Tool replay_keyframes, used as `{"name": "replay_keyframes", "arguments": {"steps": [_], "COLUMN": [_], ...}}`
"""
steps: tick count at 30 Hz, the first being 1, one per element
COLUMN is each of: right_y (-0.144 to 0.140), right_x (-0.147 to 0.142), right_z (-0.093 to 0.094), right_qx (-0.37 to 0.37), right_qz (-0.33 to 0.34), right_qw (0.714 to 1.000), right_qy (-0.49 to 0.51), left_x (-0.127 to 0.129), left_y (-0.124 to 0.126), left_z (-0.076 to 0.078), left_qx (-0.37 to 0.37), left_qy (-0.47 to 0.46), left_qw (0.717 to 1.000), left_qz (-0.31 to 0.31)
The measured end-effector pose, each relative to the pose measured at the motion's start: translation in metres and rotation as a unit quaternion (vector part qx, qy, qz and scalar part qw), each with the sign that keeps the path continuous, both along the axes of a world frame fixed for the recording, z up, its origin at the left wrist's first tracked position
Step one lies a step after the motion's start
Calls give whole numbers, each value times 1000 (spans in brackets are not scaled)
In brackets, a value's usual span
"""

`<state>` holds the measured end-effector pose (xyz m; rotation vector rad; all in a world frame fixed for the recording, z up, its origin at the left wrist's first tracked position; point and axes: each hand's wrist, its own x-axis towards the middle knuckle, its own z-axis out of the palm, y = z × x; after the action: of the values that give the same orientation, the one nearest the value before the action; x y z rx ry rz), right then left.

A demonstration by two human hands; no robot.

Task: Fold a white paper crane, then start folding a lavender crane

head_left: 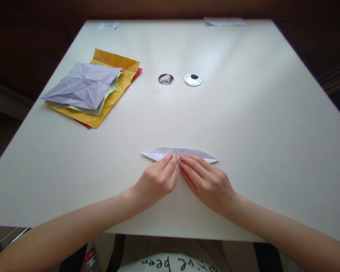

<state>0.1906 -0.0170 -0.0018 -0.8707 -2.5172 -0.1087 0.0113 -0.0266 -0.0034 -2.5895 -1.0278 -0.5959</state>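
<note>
Far out beyond the left hand and off to its left, a stack of creased paper sheets (92, 90) lay on the table (243, 113): a pale lilac sheet on top, with green, yellow and a sliver of red beneath it.

The left hand (155, 179) rested palm down, fingers held close together and curled slightly, their tips pressing the near edge of a folded white paper (178, 153). That paper was a long, narrow strip with pointed ends, lying just ahead of the fingertips. Its long axis ran side to side, across the line of both forearms, and each point stuck out past the hand on its own side.

Well beyond the fingertips, a round hole (166, 79) in the tabletop and a shiny round cap (192, 79) sat side by side.

The right hand (206, 183) mirrored the left, fingers together and flattened onto the same near edge. Both sets of fingertips met at the strip's middle, so neither hand was nearer to it.
</note>
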Motion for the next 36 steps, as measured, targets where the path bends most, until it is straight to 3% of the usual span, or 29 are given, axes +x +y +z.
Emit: {"name": "replay_keyframes", "arguments": {"steps": [6,12,15,21,36], "right_y": [0,1,0,-2,-1], "right_x": [-2,1,3,6,42], "right_z": [-1,-9,-10,-9,-5], "right_qx": [-26,-115,-138,-145,-118], "right_qz": [-18,1,5,-23,-83], "right_qw": [997,989,987,984,983], "right_qy": [-64,-89,-88,-99,-113], "left_x": [-3,2,1,-10,-11], "left_y": [8,-1,-6,-9,-5], "left_z": [-5,-6,-5,-1,7], "left_qx": [-46,-193,-227,-248,-220], "left_qy": [-12,23,43,40,56], "left_qw": [999,979,969,959,965], "left_qz": [18,68,90,130,130]}}
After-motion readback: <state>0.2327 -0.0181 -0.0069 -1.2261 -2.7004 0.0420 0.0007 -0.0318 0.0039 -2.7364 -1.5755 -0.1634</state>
